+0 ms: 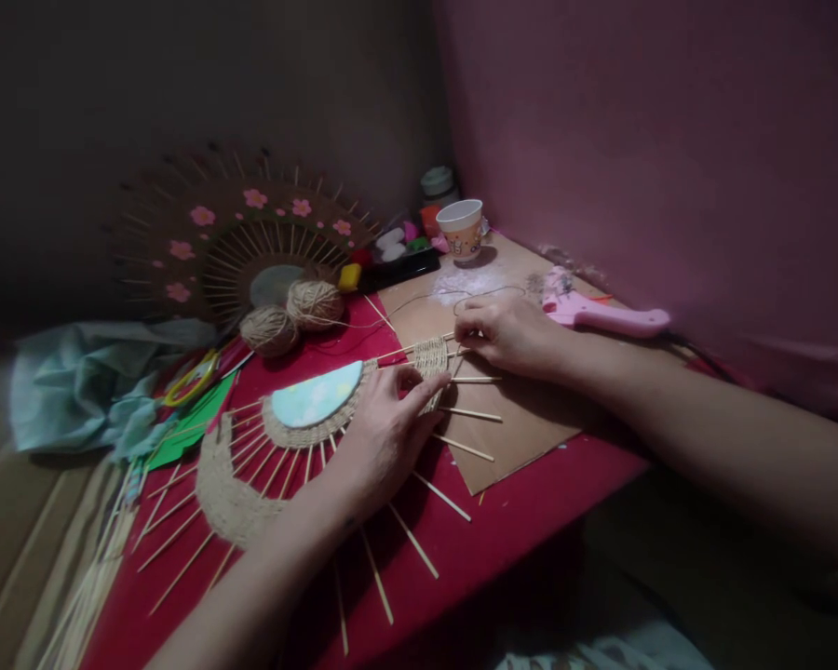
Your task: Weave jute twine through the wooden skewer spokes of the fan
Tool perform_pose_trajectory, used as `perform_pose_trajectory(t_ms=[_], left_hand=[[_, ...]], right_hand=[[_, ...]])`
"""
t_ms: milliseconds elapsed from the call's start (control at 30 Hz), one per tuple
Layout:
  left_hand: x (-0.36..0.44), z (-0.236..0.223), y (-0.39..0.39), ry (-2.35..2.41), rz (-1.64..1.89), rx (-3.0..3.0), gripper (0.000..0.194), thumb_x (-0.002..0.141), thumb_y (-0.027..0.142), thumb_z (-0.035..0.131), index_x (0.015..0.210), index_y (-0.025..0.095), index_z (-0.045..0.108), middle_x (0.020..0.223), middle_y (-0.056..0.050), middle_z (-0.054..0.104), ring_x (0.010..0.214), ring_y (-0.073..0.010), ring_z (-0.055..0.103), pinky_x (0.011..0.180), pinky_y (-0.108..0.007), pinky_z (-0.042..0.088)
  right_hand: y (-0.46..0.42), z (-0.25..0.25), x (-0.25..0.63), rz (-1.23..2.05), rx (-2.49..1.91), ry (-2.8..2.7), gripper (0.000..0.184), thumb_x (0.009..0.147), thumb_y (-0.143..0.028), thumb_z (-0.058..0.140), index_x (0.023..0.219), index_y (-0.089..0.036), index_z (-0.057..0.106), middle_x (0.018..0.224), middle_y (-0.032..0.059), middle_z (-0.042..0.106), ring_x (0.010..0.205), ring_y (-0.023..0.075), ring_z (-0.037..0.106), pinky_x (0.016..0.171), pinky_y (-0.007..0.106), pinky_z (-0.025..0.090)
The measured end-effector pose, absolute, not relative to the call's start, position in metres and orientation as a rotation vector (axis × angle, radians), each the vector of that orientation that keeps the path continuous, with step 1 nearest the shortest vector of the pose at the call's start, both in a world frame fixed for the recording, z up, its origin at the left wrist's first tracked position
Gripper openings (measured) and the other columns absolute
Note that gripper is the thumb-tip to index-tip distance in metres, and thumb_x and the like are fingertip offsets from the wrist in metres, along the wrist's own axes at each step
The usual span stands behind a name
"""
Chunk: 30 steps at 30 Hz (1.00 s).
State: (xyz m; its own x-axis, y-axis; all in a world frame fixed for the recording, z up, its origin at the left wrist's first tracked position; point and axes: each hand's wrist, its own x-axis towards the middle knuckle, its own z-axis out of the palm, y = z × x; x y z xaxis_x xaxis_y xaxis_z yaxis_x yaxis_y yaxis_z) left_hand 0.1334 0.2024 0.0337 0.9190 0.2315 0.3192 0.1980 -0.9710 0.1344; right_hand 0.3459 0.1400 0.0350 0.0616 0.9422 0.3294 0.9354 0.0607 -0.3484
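A half-round fan of thin wooden sticks woven with jute twine lies on the red table, a pale blue half-disc at its centre. My left hand is over the fan's right side, its thumb and fingers closed on the woven band and sticks. Just beyond, my right hand pinches the twine by the tips of the end sticks. That strand loops back toward two twine balls. Part of the weave is hidden beneath my left hand and forearm.
A finished fan with pink flowers leans at the back. A paper cup and a pink glue gun stand on brown cardboard. Yellow-handled scissors, green paper, pale cloth and loose sticks lie at left.
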Motion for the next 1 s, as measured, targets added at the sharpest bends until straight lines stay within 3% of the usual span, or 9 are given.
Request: perform_pose_trajectory(t_ms=[233, 600, 900, 1000], left_hand=[[0.136, 0.03, 0.2, 0.372, 0.441, 3.031, 0.036, 0.092, 0.021, 0.043, 0.127, 0.025, 0.052, 0.117, -0.012, 0.044, 0.096, -0.0215, 0.044, 0.081, -0.04, 0.047], [0.136, 0.029, 0.196, 0.444, 0.361, 3.156, 0.04, 0.094, 0.025, 0.038, 0.133, 0.029, 0.045, 0.126, -0.01, 0.045, 0.098, -0.024, 0.041, 0.087, -0.046, 0.046], [0.136, 0.029, 0.194, 0.445, 0.384, 3.12, 0.04, 0.094, 0.025, 0.038, 0.133, 0.03, 0.045, 0.125, -0.011, 0.046, 0.097, -0.0242, 0.041, 0.085, -0.046, 0.046], [0.136, 0.028, 0.194, 0.451, 0.374, 3.119, 0.04, 0.094, 0.024, 0.039, 0.133, 0.029, 0.046, 0.126, -0.011, 0.045, 0.098, -0.0244, 0.041, 0.086, -0.046, 0.046]], right_hand=[[0.137, 0.043, 0.35, -0.025, -1.957, -1.773, 0.015, 0.079, -0.013, 0.054, 0.078, -0.017, 0.068, 0.083, 0.0048, 0.066, 0.077, 0.0148, 0.055, 0.068, 0.026, 0.035], [0.12, 0.078, 0.365, 0.39, -2.244, -1.877, 0.018, 0.068, -0.013, 0.055, 0.075, -0.019, 0.07, 0.068, 0.0019, 0.065, 0.058, 0.0117, 0.052, 0.052, 0.024, 0.031], [0.121, 0.076, 0.356, 0.211, -2.415, -1.954, 0.016, 0.069, -0.01, 0.055, 0.066, -0.019, 0.068, 0.057, 0.0042, 0.063, 0.047, 0.0121, 0.046, 0.051, 0.028, 0.028], [0.124, 0.076, 0.355, 0.198, -2.488, -1.854, 0.016, 0.071, -0.01, 0.055, 0.067, -0.018, 0.067, 0.064, 0.0064, 0.065, 0.052, 0.0138, 0.05, 0.052, 0.029, 0.028]])
